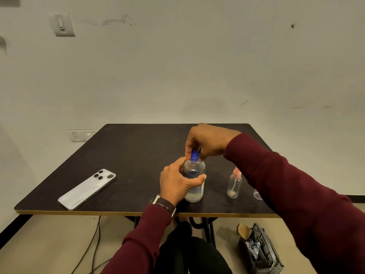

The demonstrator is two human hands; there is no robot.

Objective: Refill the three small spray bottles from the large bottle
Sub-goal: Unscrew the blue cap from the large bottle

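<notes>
The large clear bottle (194, 171) stands upright near the front middle of the dark table (128, 155), with a little liquid at its bottom. My left hand (177, 180) wraps around its body. My right hand (205, 142) pinches its blue cap (194, 156) from above. A small clear spray bottle (234, 183) with a pink top stands to the right of it. The rounded base of a second small bottle (257, 194) shows beside my right sleeve, which hides the rest. A third small bottle is not visible.
A white phone (87, 189) lies face down at the table's front left. On the floor at the lower right stands a black mesh bin (262, 252) with paper in it. Cables (94, 244) trail across the floor under the table's left side.
</notes>
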